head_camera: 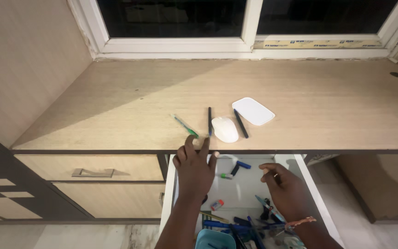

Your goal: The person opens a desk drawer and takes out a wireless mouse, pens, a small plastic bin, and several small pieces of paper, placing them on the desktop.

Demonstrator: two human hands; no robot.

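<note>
My left hand reaches up to the front edge of the wooden desk, fingers spread, fingertips just below a green pen and a dark blue pen; it holds nothing. My right hand hovers over the open white drawer, fingers loosely curled, and I cannot tell whether it holds anything. On the desk lie a white mouse, a black pen and a flat white rounded lid.
The drawer holds several pens, a blue marker, a small green-tipped item, an eraser and a light blue cup. Closed drawers with a metal handle sit at left. A window lines the back.
</note>
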